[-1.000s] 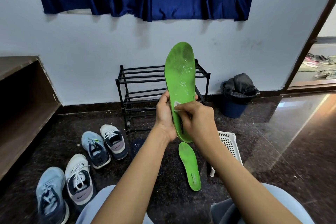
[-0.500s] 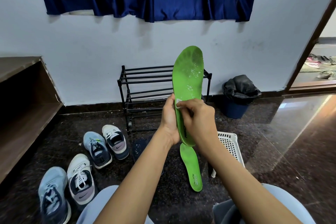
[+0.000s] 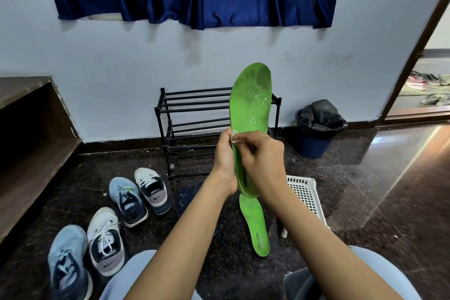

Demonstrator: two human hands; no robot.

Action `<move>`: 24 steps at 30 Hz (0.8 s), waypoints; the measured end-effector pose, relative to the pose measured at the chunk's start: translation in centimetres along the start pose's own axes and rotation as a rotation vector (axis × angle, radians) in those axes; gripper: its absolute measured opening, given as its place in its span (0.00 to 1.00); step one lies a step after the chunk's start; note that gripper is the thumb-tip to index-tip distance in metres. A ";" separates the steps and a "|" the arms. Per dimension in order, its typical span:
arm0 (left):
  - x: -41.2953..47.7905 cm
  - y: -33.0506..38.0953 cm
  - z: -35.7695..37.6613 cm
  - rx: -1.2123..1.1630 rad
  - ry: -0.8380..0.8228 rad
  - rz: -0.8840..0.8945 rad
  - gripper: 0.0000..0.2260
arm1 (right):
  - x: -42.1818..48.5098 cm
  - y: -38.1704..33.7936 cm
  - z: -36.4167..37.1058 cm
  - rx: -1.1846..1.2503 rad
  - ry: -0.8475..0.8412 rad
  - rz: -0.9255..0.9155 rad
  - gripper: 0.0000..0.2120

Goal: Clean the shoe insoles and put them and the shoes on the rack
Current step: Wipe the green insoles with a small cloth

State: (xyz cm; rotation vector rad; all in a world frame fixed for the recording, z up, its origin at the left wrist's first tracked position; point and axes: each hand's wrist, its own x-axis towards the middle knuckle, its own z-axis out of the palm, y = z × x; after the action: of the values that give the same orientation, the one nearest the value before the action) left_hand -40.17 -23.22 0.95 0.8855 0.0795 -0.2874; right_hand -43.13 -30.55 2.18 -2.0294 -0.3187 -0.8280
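Note:
I hold a green insole (image 3: 250, 102) upright in front of the black shoe rack (image 3: 194, 114). My left hand (image 3: 225, 161) grips its left edge near the heel. My right hand (image 3: 261, 161) pinches a small white wipe (image 3: 234, 134) against the insole's left edge. White specks dot the insole's upper half. A second green insole (image 3: 255, 226) lies on the dark floor below my hands. Two pairs of sneakers stand at the left: one pair (image 3: 140, 193) near the rack, another (image 3: 85, 248) by my knee. A dark insole (image 3: 185, 198) lies partly behind my left forearm.
A white plastic basket (image 3: 305, 193) sits on the floor right of my hands. A dark blue bin with a black bag (image 3: 316, 129) stands by the wall. A wooden shelf unit (image 3: 31, 141) is at the left, a doorway (image 3: 426, 90) at the right.
The insole and both hands have shifted a little to the right and up in view. My right hand with the wipe has slid toward the insole's left edge.

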 end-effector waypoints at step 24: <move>0.0 0.9 0.0 0.051 0.102 0.088 0.26 | -2.0 0.3 0.8 -0.018 -0.022 0.032 0.08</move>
State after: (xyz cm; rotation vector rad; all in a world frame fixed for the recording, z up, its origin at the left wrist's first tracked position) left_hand -39.90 -22.69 1.59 0.9512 0.1284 -0.1630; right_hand -44.06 -29.87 0.35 -2.0561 -0.2917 -0.7919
